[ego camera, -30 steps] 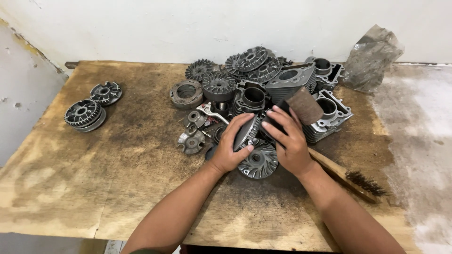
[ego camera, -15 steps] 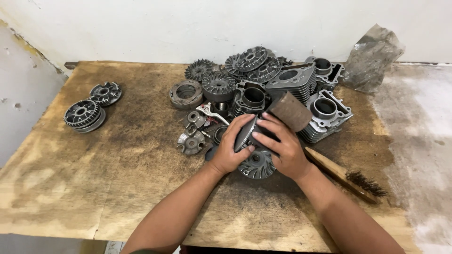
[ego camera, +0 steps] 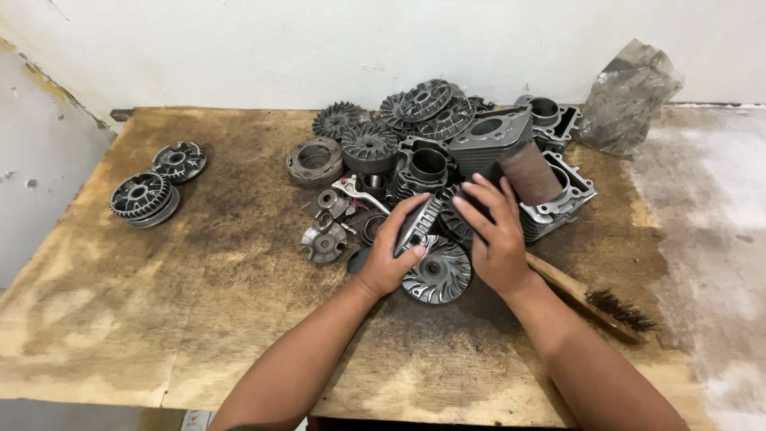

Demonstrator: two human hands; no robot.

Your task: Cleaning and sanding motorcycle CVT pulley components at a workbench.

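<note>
Board [ego camera: 199, 319]: stained plywood, fills the view, carries everything. White wall behind, concrete floor off to the right.

Parts heap [ego camera: 447, 152]: just beyond my hands, finned cylinders, fan-bladed pulley faces, a round hub at its left edge. It crowds the grip from the far side, no free space there. Crumpled plastic bag [ego camera: 634, 92] far right of the heap against the wall.

Two loose pulleys [ego camera: 148, 195], well left of the grip, apart from the heap.

Wire brush [ego camera: 590, 295]: wooden handle runs from under my right wrist out to the right and toward me, bristles at the far right end. Touching or just under the wrist, cannot tell which.

Fan disc [ego camera: 437, 275]: lies flat on the board directly under and between my hands, blades up.

Plate [ego camera: 419, 223]: thin ribbed metal disc, held on edge just above the fan disc. Long axis tilted, top toward the heap and slightly right, bottom toward me; the face I can see looks up and left. Far edge is hidden behind my right fingers.

Sandpaper roll [ego camera: 531, 172]: brown, sticks up and right past my right fingertips, resting against a cylinder.

Left hand [ego camera: 391, 251]: clamped on the plate, thumb on its lower edge, fingers wrapped round the left rim.

Right hand [ego camera: 495, 231]: fingers spread flat over the plate's right side and a dark part behind it; pressing, but whether it actually grips anything I cannot tell.
</note>
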